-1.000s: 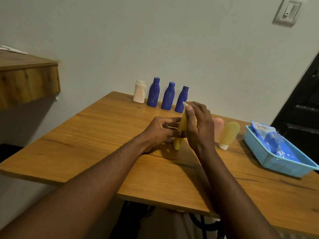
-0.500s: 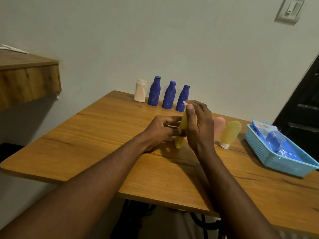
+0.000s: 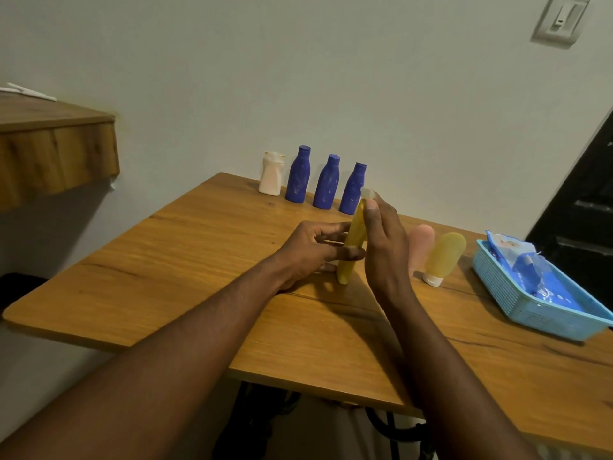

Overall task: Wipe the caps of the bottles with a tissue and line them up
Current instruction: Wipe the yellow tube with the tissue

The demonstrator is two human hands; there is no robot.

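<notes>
My left hand [image 3: 305, 254] grips a yellow tube bottle [image 3: 352, 242] round its middle, its lower end on the wooden table [image 3: 185, 260]. The tube leans a little, white cap [image 3: 367, 193] on top. My right hand [image 3: 386, 247] pinches the tube just under the cap, thumb in front and fingers behind. I cannot make out a tissue in either hand. At the back edge a white bottle [image 3: 272, 174] and three blue bottles [image 3: 298, 175] [image 3: 326, 182] [image 3: 352, 189] stand in a row. A pink tube [image 3: 420, 244] and another yellow tube [image 3: 444, 257] stand cap-down right of my hands.
A light blue basket [image 3: 517, 303] with a blue wipes pack [image 3: 530, 270] sits at the table's right end. A wooden shelf [image 3: 49, 144] juts from the wall at left. A dark door stands at far right.
My right hand has slid slightly so that more of the white cap shows above my thumb. The left hand keeps its hold on the tube.
</notes>
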